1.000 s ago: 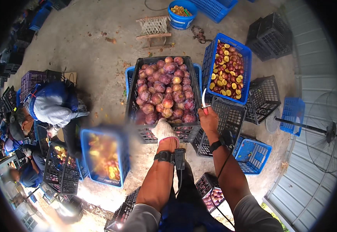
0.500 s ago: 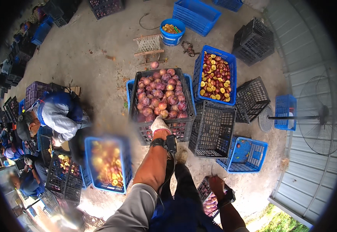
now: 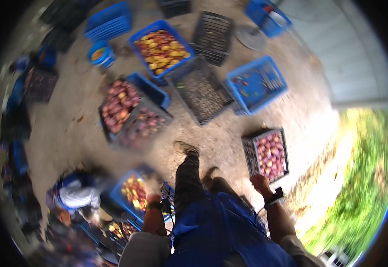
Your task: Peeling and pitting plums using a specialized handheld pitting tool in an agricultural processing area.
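Note:
My left hand (image 3: 153, 198), in a pale glove, hangs low beside a blue crate (image 3: 127, 175) of cut yellow-fleshed plums (image 3: 134, 191). Motion smears its fingers. Bare and curled closed, my right hand (image 3: 260, 182) is at the near corner of a black crate (image 3: 249, 155) full of plums (image 3: 272, 153). Whether it touches that crate, or has anything inside it, I cannot tell. Farther left stands another black crate (image 3: 127, 138), heaped with reddish-purple plums (image 3: 120, 104); both hands are away from it.
Ahead are a blue crate of halved plums (image 3: 162, 51), a large black crate (image 3: 203, 91) and a blue crate (image 3: 257, 84). A blue bucket (image 3: 101, 54) stands farther off. At lower left a co-worker (image 3: 76, 196) bends over crates. Grass (image 3: 363, 178) lies right.
My view has turned to the right. My left hand has come off the heaped plum crate and back toward my body. My right hand now appears farther forward.

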`<state>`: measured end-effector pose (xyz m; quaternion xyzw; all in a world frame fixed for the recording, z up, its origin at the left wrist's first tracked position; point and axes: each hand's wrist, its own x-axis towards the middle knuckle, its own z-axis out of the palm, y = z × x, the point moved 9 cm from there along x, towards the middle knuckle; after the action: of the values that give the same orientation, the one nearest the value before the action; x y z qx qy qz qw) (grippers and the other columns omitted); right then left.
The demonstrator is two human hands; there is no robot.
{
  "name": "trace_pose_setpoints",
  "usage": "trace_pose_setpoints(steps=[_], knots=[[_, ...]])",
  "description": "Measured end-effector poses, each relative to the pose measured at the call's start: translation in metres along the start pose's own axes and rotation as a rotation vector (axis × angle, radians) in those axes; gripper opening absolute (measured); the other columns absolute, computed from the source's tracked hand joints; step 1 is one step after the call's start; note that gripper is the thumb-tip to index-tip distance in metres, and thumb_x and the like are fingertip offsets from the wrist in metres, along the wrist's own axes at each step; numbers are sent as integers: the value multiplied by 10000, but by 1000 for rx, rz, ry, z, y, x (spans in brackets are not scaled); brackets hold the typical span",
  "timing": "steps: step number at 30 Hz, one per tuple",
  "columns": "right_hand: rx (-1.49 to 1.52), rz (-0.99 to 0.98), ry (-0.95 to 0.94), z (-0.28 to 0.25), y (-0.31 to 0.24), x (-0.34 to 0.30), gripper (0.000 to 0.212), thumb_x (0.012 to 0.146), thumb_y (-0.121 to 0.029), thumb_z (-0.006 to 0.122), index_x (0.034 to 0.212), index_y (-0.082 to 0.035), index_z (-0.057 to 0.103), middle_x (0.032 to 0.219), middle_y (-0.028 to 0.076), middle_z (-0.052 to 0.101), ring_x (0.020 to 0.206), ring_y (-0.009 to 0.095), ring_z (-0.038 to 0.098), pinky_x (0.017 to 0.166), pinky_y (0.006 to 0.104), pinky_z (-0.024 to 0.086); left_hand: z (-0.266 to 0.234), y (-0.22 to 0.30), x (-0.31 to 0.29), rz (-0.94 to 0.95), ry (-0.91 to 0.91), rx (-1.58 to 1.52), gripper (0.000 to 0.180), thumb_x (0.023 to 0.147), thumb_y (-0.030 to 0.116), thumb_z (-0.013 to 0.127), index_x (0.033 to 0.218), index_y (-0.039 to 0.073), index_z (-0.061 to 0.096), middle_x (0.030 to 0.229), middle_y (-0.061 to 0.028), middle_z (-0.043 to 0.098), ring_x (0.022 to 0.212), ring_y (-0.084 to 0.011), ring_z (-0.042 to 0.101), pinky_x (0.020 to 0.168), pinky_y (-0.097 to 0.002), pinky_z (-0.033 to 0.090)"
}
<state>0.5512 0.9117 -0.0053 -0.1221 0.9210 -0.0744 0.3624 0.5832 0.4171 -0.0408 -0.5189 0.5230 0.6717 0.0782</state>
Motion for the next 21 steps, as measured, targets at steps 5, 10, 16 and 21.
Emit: trace_pose_setpoints(steps=[5,10,16,21], knots=[[726,604,231,37,56,-82,320,814,-301,511,834,-9,641,786,252,627,753,397,637,680,468,490,-52,-103,-72,388,-568,990,273,857,233,653,995,6,588,935,-94,657,869,-216,638,770,-306,526],[895,804,229,140,60,-183,301,805,-312,541,689,-38,586,535,88,577,449,189,575,461,341,481,-26,-36,-85,203,-617,839,242,873,206,635,1015,17,585,928,-72,642,844,-212,627,761,-324,522],[1335,1022,88,187,21,-213,265,824,-296,526,691,-67,544,545,43,550,437,154,533,399,304,438,45,27,-68,123,-548,501,217,883,222,625,1004,42,606,853,-59,615,765,-192,600,703,-345,518],[1425,900,507,108,21,-155,211,803,-235,546,800,-26,573,663,152,590,658,265,625,618,408,471,211,3,-171,-223,-590,573,241,881,260,634,1009,56,620,859,-86,632,785,-212,627,697,-351,531]])
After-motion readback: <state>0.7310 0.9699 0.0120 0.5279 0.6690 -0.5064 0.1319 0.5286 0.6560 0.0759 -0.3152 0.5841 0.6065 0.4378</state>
